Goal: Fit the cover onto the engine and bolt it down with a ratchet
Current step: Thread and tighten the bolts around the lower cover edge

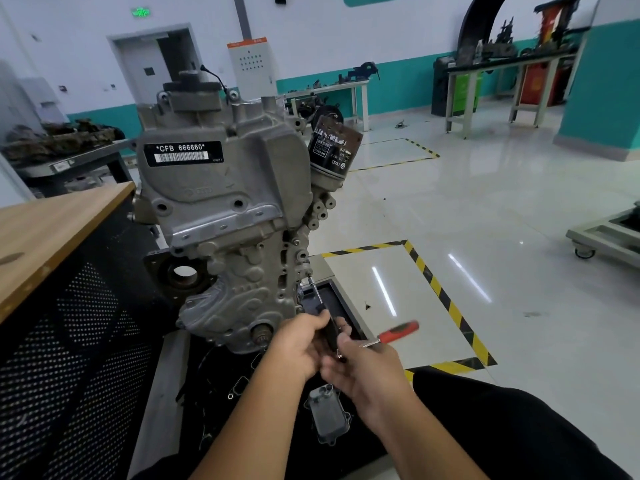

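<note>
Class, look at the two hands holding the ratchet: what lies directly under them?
Under the left hand and right hand lies a grey ribbed metal part on the dark tray. Its upper end is partly covered by the hands.

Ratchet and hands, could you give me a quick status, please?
Both hands gripping ratchet, red handle out right. Extension on bolt, engine right edge. Cover seated. Nothing blocking.
</note>
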Tool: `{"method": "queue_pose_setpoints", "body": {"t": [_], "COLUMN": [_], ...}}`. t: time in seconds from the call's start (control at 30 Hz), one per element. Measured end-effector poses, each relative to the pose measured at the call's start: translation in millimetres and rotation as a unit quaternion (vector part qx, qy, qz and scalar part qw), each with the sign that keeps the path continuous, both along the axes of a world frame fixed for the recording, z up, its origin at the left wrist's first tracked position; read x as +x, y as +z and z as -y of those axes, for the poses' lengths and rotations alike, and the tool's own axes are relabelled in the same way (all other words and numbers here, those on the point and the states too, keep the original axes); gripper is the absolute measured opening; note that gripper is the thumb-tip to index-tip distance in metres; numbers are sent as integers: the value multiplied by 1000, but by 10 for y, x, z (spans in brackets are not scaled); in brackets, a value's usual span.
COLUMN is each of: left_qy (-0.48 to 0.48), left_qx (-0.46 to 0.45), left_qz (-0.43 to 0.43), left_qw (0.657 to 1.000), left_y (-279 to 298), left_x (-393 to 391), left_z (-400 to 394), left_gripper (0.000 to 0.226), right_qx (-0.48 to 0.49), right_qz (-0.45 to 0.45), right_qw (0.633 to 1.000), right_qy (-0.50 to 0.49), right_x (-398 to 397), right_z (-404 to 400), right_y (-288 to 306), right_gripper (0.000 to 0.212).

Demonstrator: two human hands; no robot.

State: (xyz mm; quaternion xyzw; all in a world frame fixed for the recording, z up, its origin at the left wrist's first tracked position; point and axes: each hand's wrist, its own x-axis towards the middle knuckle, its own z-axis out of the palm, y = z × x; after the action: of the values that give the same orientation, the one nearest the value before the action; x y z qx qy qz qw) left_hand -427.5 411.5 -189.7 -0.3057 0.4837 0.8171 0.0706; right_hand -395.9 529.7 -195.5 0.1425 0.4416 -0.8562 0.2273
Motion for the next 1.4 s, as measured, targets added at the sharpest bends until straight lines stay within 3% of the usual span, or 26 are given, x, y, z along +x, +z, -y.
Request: {"method": "queue_pose_setpoints", "body": {"t": [0.03, 0.1, 0.17, 0.23, 0.27, 0.3, 0.33, 0.4, 0.47, 0.5, 0.57, 0.6, 0.67, 0.7, 0.73, 0.8, 0.87, 0.9, 0.97, 1.03, 1.07, 1.1, 1.17, 1.27, 1.33, 1.4], "left_qy": [4, 25, 39, 28, 19, 10, -1, -15, 6, 21, 28, 20, 1, -4, -7, -9, -3, 0, -3, -6, -6, -7, -9, -1, 10, -11], "left_qx": [-3, -18, -33, -35, -24, -4, 14, 23, 1, -21, -52, -48, -19, -8, -6, -21, -27, -28, -27, -12, -7, -5, -10, -26, -26, -20], "left_qz": [4, 0, -9, -4, 1, 3, 2, -5, -15, -19, -13, -7, -1, -2, -3, -5, -7, -9, 0, 15, 16, 12, 4, 0, -2, 4], "left_qw": [1000, 1000, 999, 999, 1000, 1000, 1000, 1000, 1000, 999, 998, 999, 1000, 1000, 1000, 1000, 1000, 1000, 1000, 1000, 1000, 1000, 1000, 1000, 1000, 1000], "left_y": [-4, -33, -52, -51, -49, -48, -50, -51, -63, -81, -91, -81, -53, -35, -19, -16, -12, -15, -15, 7, 14, 15, 25, 12, 23, 50], "left_x": [6, -13, -38, -42, -38, -36, -37, -37, -52, -65, -74, -68, -60, -61, -64, -77, -83, -88, -93, -77, -66, -52, -28, -31, -31, -7], "left_z": [-26, -67, -71, -54, -38, -17, -8, -37, -85, -95, -88, -77, -32, -7, 10, -3, -50, -59, -39, 17, 52, 68, 52, -35, -63, -51], "left_gripper": [22, 19, 19, 20, 21, 21, 20, 22, 17, 15, 16, 17, 20, 20, 20, 19, 16, 16, 17, 17, 15, 14, 17, 17, 14, 18], "right_qx": [108, 299, 304, 141, 9, -74, -81, 132, 331, 365, 353, 290, 3, -93, -113, 54, 276, 290, 222, 26, -69, -102, 30, 309, 318, 164], "right_qz": [-66, -177, -160, -72, -1, 58, 60, -65, -207, -246, -220, -161, 0, 55, 57, -52, -184, -198, -149, -30, 35, 58, -17, -183, -180, -85], "right_qw": [992, 936, 936, 985, 999, 995, 995, 989, 920, 897, 909, 943, 1000, 994, 992, 997, 943, 935, 962, 999, 997, 993, 999, 932, 929, 982], "right_qy": [-10, -49, -76, -64, -31, -12, -3, -8, -34, -35, -39, -37, -7, -2, 2, -1, -28, -42, -58, -15, -4, 4, 2, -52, -63, -46], "right_x": [-12, -69, -71, -49, -37, -30, -39, -46, -67, -84, -61, -47, -7, -9, -14, -23, -59, -64, -21, 42, 47, 32, 16, -58, -52, -2], "right_z": [2, 5, 52, 13, 2, -18, -38, -58, -54, -25, 12, 7, -1, -14, -22, -23, -17, 27, 61, 52, 45, 26, 21, 42, 72, 65], "right_y": [-48, -166, -165, -98, -41, 21, 39, 15, -80, -114, -157, -142, -16, 23, 39, -1, -81, -83, -99, -5, 38, 46, 19, -113, -110, -47], "right_gripper": [7, 14, 16, 5, 8, 13, 13, 9, 16, 17, 14, 11, 12, 15, 17, 16, 21, 22, 18, 14, 15, 16, 12, 15, 15, 12]}}
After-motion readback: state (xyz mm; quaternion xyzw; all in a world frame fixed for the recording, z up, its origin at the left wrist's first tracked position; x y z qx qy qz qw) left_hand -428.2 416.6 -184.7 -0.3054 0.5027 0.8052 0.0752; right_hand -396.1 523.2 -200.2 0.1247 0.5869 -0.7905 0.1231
